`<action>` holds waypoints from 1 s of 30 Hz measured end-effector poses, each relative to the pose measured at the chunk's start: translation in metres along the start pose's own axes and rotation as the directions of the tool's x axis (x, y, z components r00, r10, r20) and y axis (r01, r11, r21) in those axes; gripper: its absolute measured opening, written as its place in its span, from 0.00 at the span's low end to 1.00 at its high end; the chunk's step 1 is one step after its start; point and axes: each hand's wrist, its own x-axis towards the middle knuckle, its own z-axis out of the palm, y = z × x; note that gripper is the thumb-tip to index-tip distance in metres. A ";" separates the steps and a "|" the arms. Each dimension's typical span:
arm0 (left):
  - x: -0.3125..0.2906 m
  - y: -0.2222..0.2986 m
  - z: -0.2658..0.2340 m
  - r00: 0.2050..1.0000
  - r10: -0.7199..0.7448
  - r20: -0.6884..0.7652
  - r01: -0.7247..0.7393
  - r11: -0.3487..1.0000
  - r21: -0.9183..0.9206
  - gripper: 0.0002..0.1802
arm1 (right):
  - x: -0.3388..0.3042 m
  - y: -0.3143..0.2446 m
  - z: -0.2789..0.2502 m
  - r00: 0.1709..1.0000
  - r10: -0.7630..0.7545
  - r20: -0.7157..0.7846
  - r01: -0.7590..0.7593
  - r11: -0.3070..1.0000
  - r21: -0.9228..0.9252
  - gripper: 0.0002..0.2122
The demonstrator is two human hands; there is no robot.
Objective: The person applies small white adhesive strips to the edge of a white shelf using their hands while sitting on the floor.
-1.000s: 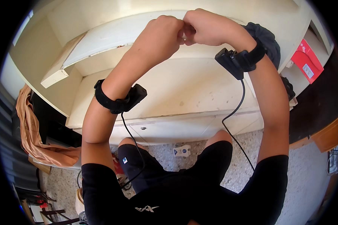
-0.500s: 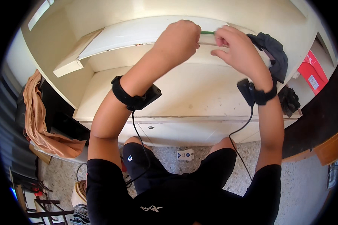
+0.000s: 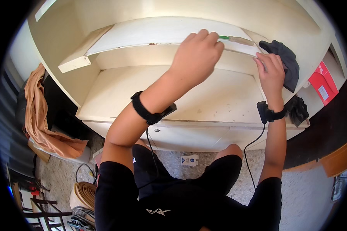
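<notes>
My left hand (image 3: pixel 199 52) is closed in a fist above the front edge of the raised white shelf (image 3: pixel 142 32). From its right side sticks out a slim tool (image 3: pixel 241 40) with a green shaft and a longer beige end, pointing right. Whether the beige part is a handle or bristles cannot be told. My right hand (image 3: pixel 272 71) is at the shelf's right end, beside a dark grey cloth (image 3: pixel 287 63). Its thumb and fingers are drawn together near the shelf's corner; what they pinch, if anything, is hidden.
Below the shelf lies a cream cabinet top (image 3: pixel 162 96) with worn edges. A red box (image 3: pixel 323 84) and a black item (image 3: pixel 297 111) are at the right. Brown cloth (image 3: pixel 40 115) hangs at the left. Cables run from both wrist straps. A small white device (image 3: pixel 189 160) lies on the floor.
My left hand has shifted right and a little down. My right hand has moved away from the tool, right and down, to the shelf end. More of the tool shows.
</notes>
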 end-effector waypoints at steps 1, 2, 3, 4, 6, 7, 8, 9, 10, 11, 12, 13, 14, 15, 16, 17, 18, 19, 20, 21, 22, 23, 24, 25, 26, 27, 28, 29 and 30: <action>-0.009 -0.005 -0.006 0.999 -0.020 -0.039 0.021 1.000 0.015 0.06 | 0.000 0.000 -0.001 1.000 -0.006 -0.005 0.006 1.000 0.009 0.09; -0.019 -0.015 -0.014 0.997 -0.033 -0.076 0.036 0.999 0.036 0.06 | 0.001 -0.001 -0.002 1.000 0.012 0.002 -0.012 1.000 0.007 0.09; -0.029 -0.027 -0.023 0.993 -0.046 -0.112 0.053 0.997 0.056 0.05 | 0.001 -0.004 -0.003 0.999 0.030 0.009 -0.030 1.000 0.006 0.09; -0.040 -0.042 -0.028 0.987 -0.061 -0.146 0.079 0.990 0.119 0.05 | 0.001 -0.005 -0.005 0.999 0.047 0.017 -0.047 0.999 0.001 0.09; -0.055 -0.064 -0.044 0.974 -0.108 -0.200 0.131 0.985 0.108 0.05 | 0.001 -0.011 -0.008 1.000 0.013 0.011 -0.011 0.994 -0.105 0.11; -0.063 -0.074 -0.050 0.971 -0.109 -0.214 0.130 0.987 0.091 0.05 | 0.004 -0.024 -0.008 1.000 0.004 0.009 -0.002 0.989 -0.150 0.13; -0.069 -0.083 -0.053 0.967 -0.111 -0.230 0.130 0.989 0.069 0.05 | 0.007 -0.037 -0.008 1.000 -0.006 0.011 0.008 0.980 -0.198 0.14; -0.073 -0.088 -0.055 0.963 -0.113 -0.247 0.128 0.991 0.046 0.05 | 0.010 -0.050 -0.004 1.000 -0.012 0.003 0.013 0.993 -0.116 0.15; -0.076 -0.092 -0.058 0.966 -0.107 -0.236 0.122 0.991 0.049 0.05 | 0.013 -0.066 0.003 1.000 -0.019 -0.004 0.019 0.999 -0.030 0.16; -0.076 -0.092 -0.059 0.966 -0.107 -0.234 0.119 0.992 0.040 0.05 | 0.018 -0.080 0.007 1.000 -0.030 -0.004 0.030 0.998 0.046 0.17; -0.077 -0.093 -0.059 0.967 -0.106 -0.231 0.116 0.993 0.031 0.05 | 0.025 -0.096 0.012 0.999 -0.053 0.008 0.052 0.993 0.107 0.18; -0.078 -0.093 -0.058 0.967 -0.104 -0.234 0.118 0.992 0.047 0.04 | 0.034 -0.113 0.019 0.997 -0.081 0.017 0.077 0.983 0.168 0.18; -0.078 -0.094 -0.058 0.966 -0.101 -0.238 0.119 0.991 0.063 0.04 | 0.041 -0.128 0.025 0.994 -0.107 0.023 0.099 0.968 0.229 0.18; -0.077 -0.094 -0.056 0.966 -0.094 -0.241 0.115 0.990 0.075 0.04 | 0.049 -0.137 0.032 0.991 -0.132 0.023 0.122 0.962 0.243 0.18; -0.076 -0.093 -0.056 0.968 -0.102 -0.228 0.120 0.991 0.067 0.04 | 0.058 -0.144 0.043 0.988 -0.153 0.018 0.143 0.955 0.260 0.18; -0.075 -0.092 -0.059 0.971 -0.108 -0.212 0.124 0.990 0.065 0.04 | 0.066 -0.149 0.054 0.985 -0.173 0.008 0.164 0.946 0.281 0.18; -0.073 -0.092 -0.061 0.974 -0.114 -0.196 0.128 0.990 0.063 0.04 | 0.073 -0.153 0.066 0.981 -0.192 0.015 0.180 0.940 0.291 0.18; -0.071 -0.094 -0.064 0.980 -0.110 -0.166 0.118 0.992 0.040 0.04 | 0.078 -0.156 0.077 0.977 -0.212 0.025 0.194 0.933 0.302 0.18; -0.068 -0.097 -0.068 0.985 -0.105 -0.135 0.108 0.994 0.017 0.05 | 0.082 -0.159 0.086 0.972 -0.231 0.036 0.209 0.927 0.312 0.18; -0.065 -0.099 -0.072 0.989 -0.099 -0.106 0.099 0.995 -0.007 0.06 | 0.086 -0.163 0.090 0.974 -0.222 0.048 0.193 0.918 0.347 0.14; -0.063 -0.103 -0.075 0.994 -0.090 -0.070 0.087 0.995 -0.046 0.07 | 0.089 -0.164 0.096 0.971 -0.236 0.040 0.208 0.914 0.349 0.12; -0.061 -0.107 -0.078 0.996 -0.079 -0.035 0.076 0.994 -0.085 0.07 | 0.093 -0.164 0.102 0.968 -0.251 0.031 0.224 0.909 0.351 0.10; -0.058 -0.112 -0.081 0.998 -0.066 -0.001 0.066 0.990 -0.123 0.07 | 0.095 -0.164 0.107 0.964 -0.265 0.022 0.241 0.904 0.354 0.08; -0.055 -0.118 -0.080 0.996 -0.065 0.054 0.077 0.967 -0.243 0.08 | 0.097 -0.163 0.109 0.965 -0.260 0.032 0.228 0.894 0.386 0.07; -0.051 -0.120 -0.081 0.993 -0.050 0.110 0.079 0.957 -0.279 0.08 | 0.099 -0.163 0.109 0.966 -0.256 0.042 0.216 0.882 0.418 0.06; -0.046 -0.122 -0.084 0.986 -0.033 0.164 0.084 0.945 -0.315 0.08 | 0.101 -0.162 0.108 0.966 -0.252 0.052 0.203 0.870 0.449 0.05; -0.040 -0.123 -0.087 0.975 -0.007 0.223 0.087 0.932 -0.352 0.08 | 0.101 -0.161 0.108 0.967 -0.249 0.053 0.198 0.868 0.455 0.05; -0.037 -0.125 -0.089 0.961 0.002 0.275 0.096 0.936 -0.340 0.08 | 0.100 -0.160 0.108 0.968 -0.246 0.055 0.194 0.867 0.460 0.05; -0.033 -0.126 -0.090 0.945 0.010 0.327 0.104 0.939 -0.329 0.08 | 0.100 -0.160 0.107 0.968 -0.242 0.057 0.189 0.865 0.464 0.05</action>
